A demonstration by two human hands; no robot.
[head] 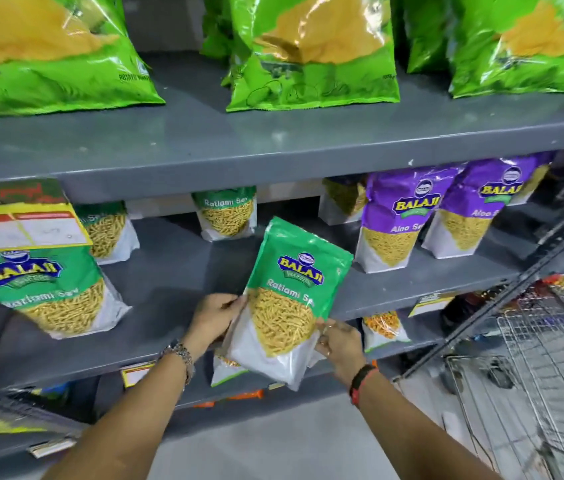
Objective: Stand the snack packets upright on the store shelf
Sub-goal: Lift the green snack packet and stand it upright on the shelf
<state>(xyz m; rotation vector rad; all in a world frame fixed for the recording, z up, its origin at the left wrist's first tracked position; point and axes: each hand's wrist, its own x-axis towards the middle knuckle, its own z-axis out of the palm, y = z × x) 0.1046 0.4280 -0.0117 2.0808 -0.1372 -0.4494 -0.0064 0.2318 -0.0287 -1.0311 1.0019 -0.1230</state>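
Note:
A green and white Ratlami Sev packet [287, 299] is held tilted to the right in front of the grey middle shelf [176, 271]. My left hand [214, 315] grips its left edge and my right hand [337, 339] grips its lower right edge. On the same shelf another Ratlami Sev packet [48, 292] stands at the left front, and a further one [226, 216] stands at the back. Two purple Aloo Sev packets [394, 223] stand at the right.
Large green chip bags [311, 53] stand on the upper shelf [273, 140]. A paper price tag [21, 223] hangs from that shelf's edge at the left. A wire shopping trolley [536, 368] stands at the lower right. More packets [382, 329] sit on the shelf below.

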